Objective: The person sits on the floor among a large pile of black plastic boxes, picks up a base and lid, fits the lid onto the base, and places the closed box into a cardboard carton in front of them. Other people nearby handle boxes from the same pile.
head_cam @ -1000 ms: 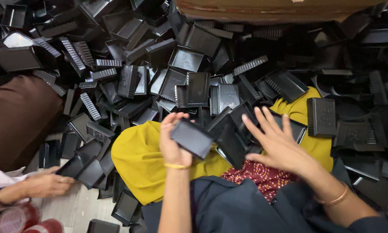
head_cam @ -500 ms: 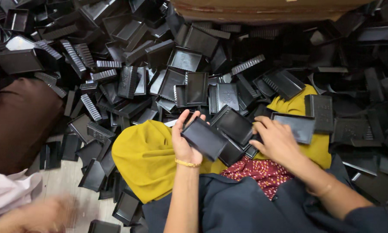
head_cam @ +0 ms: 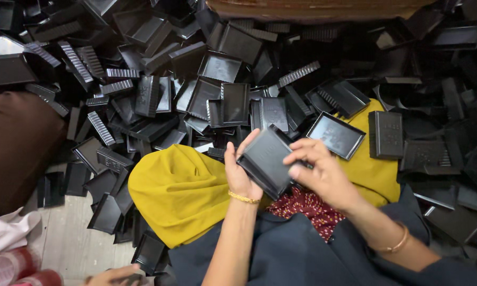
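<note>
- The left hand [head_cam: 241, 172] gripped a stack of black trays [head_cam: 266, 160] from the left side, thumb up along the near edge, fingers wrapped behind
- The right hand [head_cam: 320, 172] pinched the same stack at its right edge, fingertips [head_cam: 294, 170] curled over the rim
- The stack sat tilted between both hands, above the lap and clear of the pile; it looked like two or three nested trays, though the count was hard to tell
- A gold bangle [head_cam: 244, 197] circled the left wrist, and another bangle [head_cam: 395, 244] sat on the right forearm
- Under the hands lay a yellow cloth [head_cam: 180, 193] over the knees, with a red patterned cloth [head_cam: 307, 206] and a dark garment [head_cam: 302, 251] nearer the body
- One open tray [head_cam: 336, 135] rested on the yellow cloth just right of the hands, hollow side up
- A flat ribbed tray [head_cam: 386, 135] lay beside it, further right, at the edge of the cloth
- A big pile of black trays [head_cam: 143, 85] spread across the floor all around, some upright, some flipped, some on edge
- A brown cloth [head_cam: 13, 148] covered something at the far left
- Another person's hand [head_cam: 111, 275] showed at the bottom edge on the pale floor [head_cam: 69, 243], touching a tray
- A white sleeve [head_cam: 5, 235] and red rolls [head_cam: 16, 267] sat in the bottom left corner
</note>
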A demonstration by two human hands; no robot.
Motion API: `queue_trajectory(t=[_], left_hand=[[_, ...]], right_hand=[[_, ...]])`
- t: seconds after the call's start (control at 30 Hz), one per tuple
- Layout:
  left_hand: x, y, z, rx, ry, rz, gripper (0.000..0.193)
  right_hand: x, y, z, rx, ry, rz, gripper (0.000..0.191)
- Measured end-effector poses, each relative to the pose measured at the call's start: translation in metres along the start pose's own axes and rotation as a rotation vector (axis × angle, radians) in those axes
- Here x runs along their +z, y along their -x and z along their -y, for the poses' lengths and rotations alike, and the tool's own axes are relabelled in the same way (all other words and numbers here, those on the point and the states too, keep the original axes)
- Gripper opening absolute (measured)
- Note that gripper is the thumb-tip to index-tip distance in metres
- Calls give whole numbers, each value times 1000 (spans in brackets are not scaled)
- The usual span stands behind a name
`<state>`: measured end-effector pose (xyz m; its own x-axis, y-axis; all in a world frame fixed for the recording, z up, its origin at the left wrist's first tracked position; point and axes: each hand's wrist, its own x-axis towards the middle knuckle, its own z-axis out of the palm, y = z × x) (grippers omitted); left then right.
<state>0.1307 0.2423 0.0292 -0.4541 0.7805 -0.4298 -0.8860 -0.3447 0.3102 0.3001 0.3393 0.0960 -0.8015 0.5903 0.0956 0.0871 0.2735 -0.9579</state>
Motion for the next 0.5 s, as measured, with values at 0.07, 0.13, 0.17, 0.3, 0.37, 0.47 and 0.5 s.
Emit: queue_trajectory(t=[0.07,0.13,0.17,0.3,0.37,0.47,0.5], left_hand=[[7,1,4,55,-40,67,68],[13,4,8,79,-101,57,69],[16,5,10,80,-141,23,69],[24,2,9,97,-159,-68,70],[26,2,9,127,-196,-68,69],[30,4,11,156,-248,-85,68],[32,5,12,165,-265,-97,68]], right_hand=[[10,-1,-2,104,131,41,50],[15,-2,0,137,377,-25,63],[16,-3,3,152,501,-61,70],[15,-7,16,269,208,-35,85],[16,-7,23,257,20,27,82],[21,-8,30,302,105,1,83],[22,-9,32,306,97,-1,83]])
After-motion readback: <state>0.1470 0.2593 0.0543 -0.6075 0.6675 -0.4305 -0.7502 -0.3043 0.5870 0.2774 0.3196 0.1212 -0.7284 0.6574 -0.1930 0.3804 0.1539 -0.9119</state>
